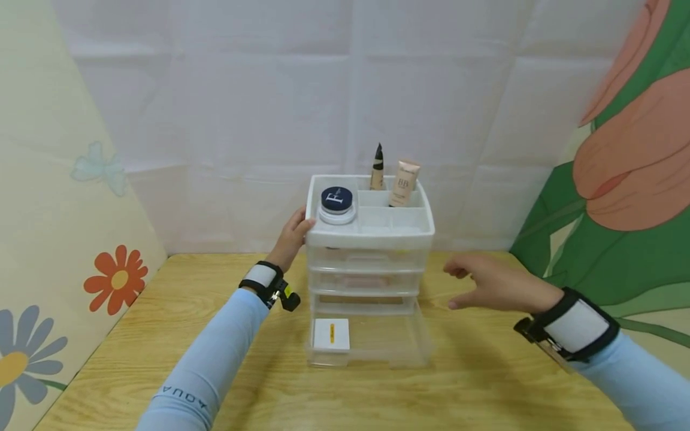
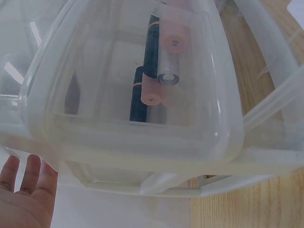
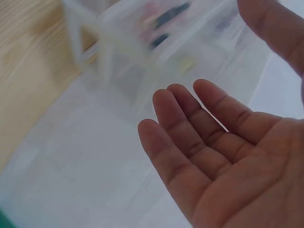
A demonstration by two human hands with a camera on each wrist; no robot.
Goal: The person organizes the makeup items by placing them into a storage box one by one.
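A white plastic drawer organizer (image 1: pixel 370 240) stands on the table with its bottom drawer (image 1: pixel 388 335) pulled out. In that clear drawer, at its left side, lies a white square box (image 1: pixel 339 340) with a yellow strip. My left hand (image 1: pixel 291 239) rests against the organizer's upper left side, its fingers fairly straight in the left wrist view. To the right of the organizer, my right hand (image 1: pixel 493 281) hovers apart from it, fingers loosely bent and holding nothing. Through a closed drawer, the left wrist view shows several pink and dark tubes (image 2: pixel 152 52).
On the organizer's top tray sit a round dark-lidded jar (image 1: pixel 336 200), a BB cream tube (image 1: pixel 404 184) and a black-tipped pen-like item (image 1: pixel 378 167). A white cloth (image 1: pixel 259 120) hangs behind the table (image 1: pixel 215 335); flower-painted panels (image 1: pixel 636 179) flank both sides.
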